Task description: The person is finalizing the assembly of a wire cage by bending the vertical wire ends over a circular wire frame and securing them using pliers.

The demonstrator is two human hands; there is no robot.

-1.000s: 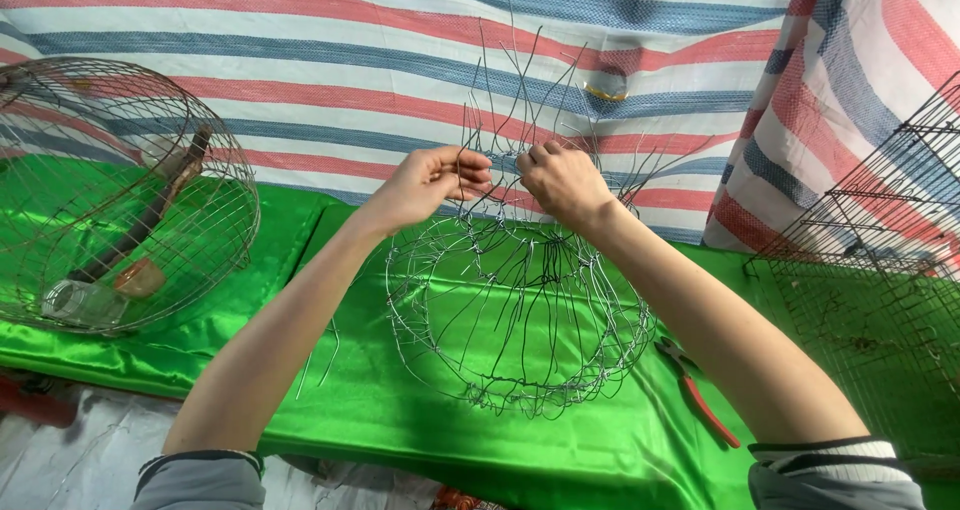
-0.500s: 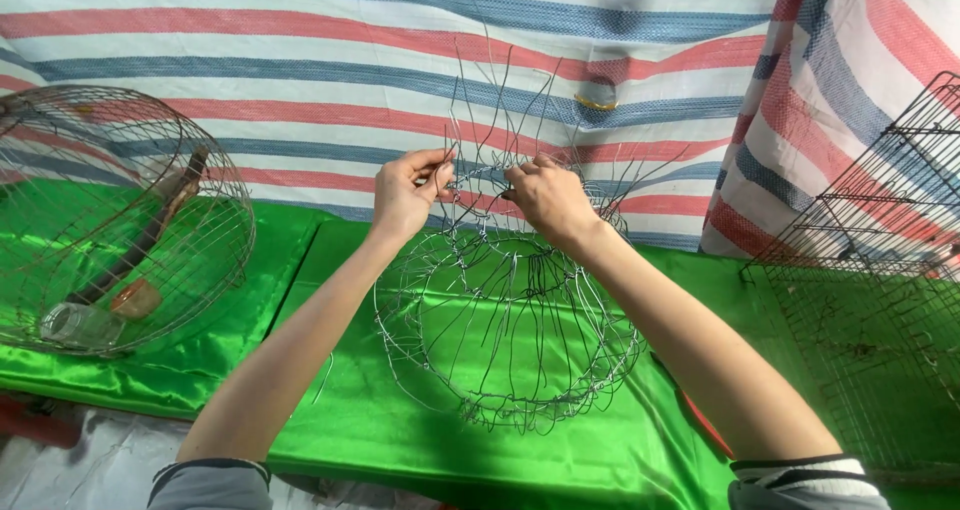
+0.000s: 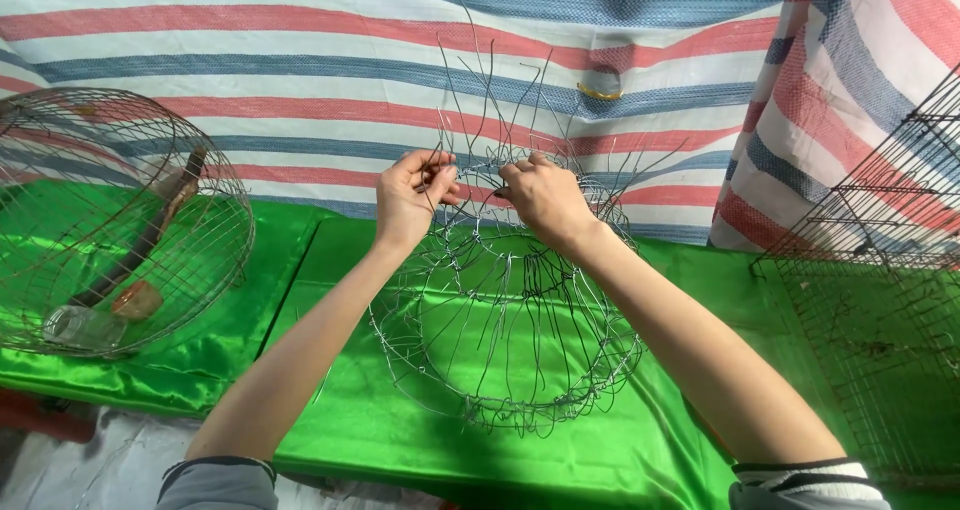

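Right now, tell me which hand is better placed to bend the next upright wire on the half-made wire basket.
Probably the left hand: its fingertips already pinch a strand at the wire basket rim.

I am gripping a thin, bare metal wire basket frame (image 3: 505, 310) over glossy, smooth green satin cloth (image 3: 400, 430); a matt, coarse woven striped plastic tarpaulin (image 3: 300, 60) is hanging behind.

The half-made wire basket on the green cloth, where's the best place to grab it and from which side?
Probably the wide bottom ring of the wire basket, from the near side: it looks rigid and free of loose ends. Loose wire tips bristle at the top, where the left hand and right hand work.
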